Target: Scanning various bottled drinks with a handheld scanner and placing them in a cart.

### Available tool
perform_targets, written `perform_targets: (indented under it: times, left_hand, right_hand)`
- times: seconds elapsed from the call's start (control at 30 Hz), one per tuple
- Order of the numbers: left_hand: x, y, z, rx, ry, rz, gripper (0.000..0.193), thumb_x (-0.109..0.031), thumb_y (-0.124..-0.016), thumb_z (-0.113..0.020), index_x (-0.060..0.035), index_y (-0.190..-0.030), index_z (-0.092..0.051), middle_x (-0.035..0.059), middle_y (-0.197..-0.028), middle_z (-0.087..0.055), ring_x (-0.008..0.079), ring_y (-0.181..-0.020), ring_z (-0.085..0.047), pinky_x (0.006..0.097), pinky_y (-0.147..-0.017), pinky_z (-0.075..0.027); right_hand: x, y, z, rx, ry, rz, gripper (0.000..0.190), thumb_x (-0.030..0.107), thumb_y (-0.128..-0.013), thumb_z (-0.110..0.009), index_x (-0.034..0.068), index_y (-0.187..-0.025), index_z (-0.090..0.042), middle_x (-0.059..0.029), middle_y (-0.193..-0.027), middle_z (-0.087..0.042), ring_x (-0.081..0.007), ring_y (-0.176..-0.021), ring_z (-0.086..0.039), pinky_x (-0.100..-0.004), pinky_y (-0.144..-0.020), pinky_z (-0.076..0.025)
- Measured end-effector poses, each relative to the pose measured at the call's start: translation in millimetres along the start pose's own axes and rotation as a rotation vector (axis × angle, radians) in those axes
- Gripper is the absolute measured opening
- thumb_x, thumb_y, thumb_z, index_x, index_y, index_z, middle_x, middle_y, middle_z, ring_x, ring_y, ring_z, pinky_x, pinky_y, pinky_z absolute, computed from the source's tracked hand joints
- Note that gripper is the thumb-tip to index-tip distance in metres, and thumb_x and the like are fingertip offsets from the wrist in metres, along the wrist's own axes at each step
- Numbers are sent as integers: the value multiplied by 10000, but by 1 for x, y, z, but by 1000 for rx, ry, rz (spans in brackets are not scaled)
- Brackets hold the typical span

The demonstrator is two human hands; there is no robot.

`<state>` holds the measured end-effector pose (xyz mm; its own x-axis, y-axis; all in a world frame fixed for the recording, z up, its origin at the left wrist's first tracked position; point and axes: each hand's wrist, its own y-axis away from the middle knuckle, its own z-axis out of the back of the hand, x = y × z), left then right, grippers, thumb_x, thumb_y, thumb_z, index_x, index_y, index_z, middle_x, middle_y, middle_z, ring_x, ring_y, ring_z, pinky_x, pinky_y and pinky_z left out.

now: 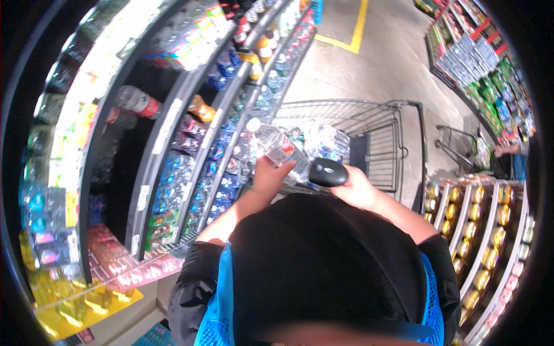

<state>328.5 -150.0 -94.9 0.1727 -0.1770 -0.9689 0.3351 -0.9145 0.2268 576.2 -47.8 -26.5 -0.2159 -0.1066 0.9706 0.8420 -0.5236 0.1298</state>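
A large clear plastic bottle point(280, 145) with a white cap and a red-marked label is gripped by my left hand point(272, 175), its cap end tilted up and to the left. My right hand point(355, 187) is closed around a black handheld device point(328, 172), which looks like a scanner and is held close to the bottle's base. Beneath and beyond both hands stands a wire shopping cart point(383, 142) with several clear bottles point(324, 138) lying in it.
Shelves of bottled drinks point(173, 173) run along the left, beside the cart. On the right stand a rack of gold-coloured goods point(469, 229) and another cart point(461, 142), with part of a person point(508, 150) near it. A yellow floor line point(357, 32) lies ahead.
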Motion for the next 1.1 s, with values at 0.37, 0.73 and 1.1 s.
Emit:
perform_targets:
  times: [0.37, 0.73, 1.1]
  left_hand:
    - [-99, 98, 148, -4, 853, -471, 635, -434, -832, -774, -61, -1299, -561, 201, -1190, -649, 401, -1157, -603, 573, -1073, -430]
    - [-154, 101, 304, -760, 1027, -448, 378, -317, -996, -588, 35, -1114, -516, 202, -978, -621, 327, -871, -649, 474, -745, -603]
    - [-157, 13, 436, -1134, 253, -594, 485, -31, -824, -778, -12, -1280, -615, 104, -1268, -641, 216, -1190, -585, 396, -1059, -447]
  right_hand:
    - [-61, 95, 33, -330, 4, -138, 300, -10, -867, -683, -3, -1164, -637, -16, -1022, -680, -81, -914, -593, -267, -841, -479]
    - [-62, 118, 13, -472, 104, -295, 290, 3, -846, -693, -18, -1133, -659, -50, -1011, -712, -112, -921, -631, -293, -842, -502]
    - [-65, 123, -10, -573, 108, -253, 305, 79, -816, -770, 10, -1095, -665, -45, -957, -715, -116, -875, -648, -293, -805, -512]
